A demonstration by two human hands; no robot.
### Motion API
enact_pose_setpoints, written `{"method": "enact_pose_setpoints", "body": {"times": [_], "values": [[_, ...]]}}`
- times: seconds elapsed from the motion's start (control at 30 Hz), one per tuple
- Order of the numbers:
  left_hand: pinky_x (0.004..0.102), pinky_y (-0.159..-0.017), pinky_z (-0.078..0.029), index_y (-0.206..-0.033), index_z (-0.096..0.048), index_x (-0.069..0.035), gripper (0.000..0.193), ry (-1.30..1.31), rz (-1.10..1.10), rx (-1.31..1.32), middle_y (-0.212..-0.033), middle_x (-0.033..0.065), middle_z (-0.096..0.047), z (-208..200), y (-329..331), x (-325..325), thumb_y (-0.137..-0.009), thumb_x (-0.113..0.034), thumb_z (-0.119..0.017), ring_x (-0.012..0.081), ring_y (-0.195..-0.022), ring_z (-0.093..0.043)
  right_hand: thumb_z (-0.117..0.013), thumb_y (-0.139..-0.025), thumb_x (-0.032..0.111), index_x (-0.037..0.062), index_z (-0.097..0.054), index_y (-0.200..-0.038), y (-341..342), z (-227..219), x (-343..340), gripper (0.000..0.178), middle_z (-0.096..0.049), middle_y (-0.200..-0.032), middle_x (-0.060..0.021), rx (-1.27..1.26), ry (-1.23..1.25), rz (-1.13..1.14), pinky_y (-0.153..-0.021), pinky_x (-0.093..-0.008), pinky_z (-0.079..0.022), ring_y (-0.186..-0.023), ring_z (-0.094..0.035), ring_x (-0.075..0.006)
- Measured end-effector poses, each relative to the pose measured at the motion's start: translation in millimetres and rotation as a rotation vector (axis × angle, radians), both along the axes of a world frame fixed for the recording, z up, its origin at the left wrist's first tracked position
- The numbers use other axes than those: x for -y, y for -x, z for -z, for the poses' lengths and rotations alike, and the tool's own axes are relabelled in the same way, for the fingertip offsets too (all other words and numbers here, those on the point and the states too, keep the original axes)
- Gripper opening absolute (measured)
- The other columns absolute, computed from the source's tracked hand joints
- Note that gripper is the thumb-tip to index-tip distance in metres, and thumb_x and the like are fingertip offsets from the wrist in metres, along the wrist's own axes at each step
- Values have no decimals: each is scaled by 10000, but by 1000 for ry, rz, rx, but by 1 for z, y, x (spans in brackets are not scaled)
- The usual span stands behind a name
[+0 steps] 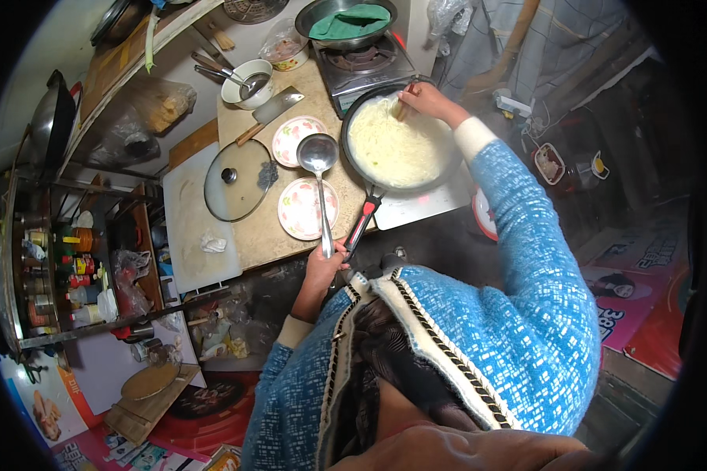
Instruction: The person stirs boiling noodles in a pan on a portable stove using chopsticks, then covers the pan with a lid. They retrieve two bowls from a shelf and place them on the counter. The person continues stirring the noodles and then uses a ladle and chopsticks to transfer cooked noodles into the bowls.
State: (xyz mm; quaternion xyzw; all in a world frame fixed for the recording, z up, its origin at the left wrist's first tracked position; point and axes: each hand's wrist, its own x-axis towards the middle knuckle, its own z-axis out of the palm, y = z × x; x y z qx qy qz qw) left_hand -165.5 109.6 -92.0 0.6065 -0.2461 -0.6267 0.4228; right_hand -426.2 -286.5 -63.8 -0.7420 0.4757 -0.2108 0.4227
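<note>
My left hand (320,271) is closed around the handle of a steel ladle (317,154), whose bowl hangs over two floral plates, an upper plate (284,140) and a lower plate (297,210). Beside that hand lies the red-and-black handle of a dark frying pan (355,172); whether they touch I cannot tell. Pale noodles (397,149) in cloudy liquid fill the pan. Above its far side, my right hand (430,102) is closed on short brown sticks that look like chopsticks (403,112), pointing down into the noodles.
A glass lid (229,196), a cleaver (280,104) and a bowl (246,93) with utensils stand left on the table. Behind the pan is a gas stove (361,76) under a steel basin (313,17) holding green cloth. A shelf rack (47,330) with bottles stands far left.
</note>
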Motion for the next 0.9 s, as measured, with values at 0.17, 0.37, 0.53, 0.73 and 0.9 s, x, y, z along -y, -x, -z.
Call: {"method": "enact_pose_setpoints", "body": {"times": [0.17, 0.37, 0.53, 0.73, 0.9], "values": [[252, -666, -534, -903, -583, -31, 70, 16, -1, -12, -1278, 120, -623, 1, 0, 0, -866, 24, -559, 99, -814, -606, -570, -948, 393, 39, -684, -868, 1, -42, 8, 380, -675, -761, -111, -68, 97, -36, -687, -372, -499, -706, -650, -224], [248, -666, -535, -905, -581, -36, 73, -11, 3, -19, -1282, 121, -617, 2, -2, -1, -868, 24, -563, 101, -816, -603, -597, -931, 312, 1, -664, -873, -35, -22, -32, 324, -701, -795, -136, -9, -3, 5, -714, -393, -502, -744, -671, -271], [251, -712, -535, -924, -591, -61, 53, 14, 37, -1, -1335, 112, -583, 8, -4, -1, -898, -17, -581, 99, -881, -607, -567, -935, 313, 12, -681, -880, -15, -47, -28, 326, -697, -780, -150, -359, 150, -99, -720, -395, -508, -752, -679, -269], [248, -703, -534, -931, -595, -64, 64, -3, 62, -11, -1338, 114, -579, 9, -7, 0, -895, -12, -586, 99, -877, -607, -575, -932, 304, 27, -709, -984, -55, -27, -57, 312, -701, -846, -188, 85, 134, -2, -738, -401, -517, -765, -677, -305], [248, -711, -531, -928, -590, -64, 68, 0, 73, -18, -1350, 114, -568, 6, -7, 1, -902, -3, -577, 103, -901, -605, -588, -905, 246, 9, -706, -959, -35, -16, -73, 270, -681, -861, -228, -210, 263, -159, -739, -439, -514, -784, -664, -371]]}}
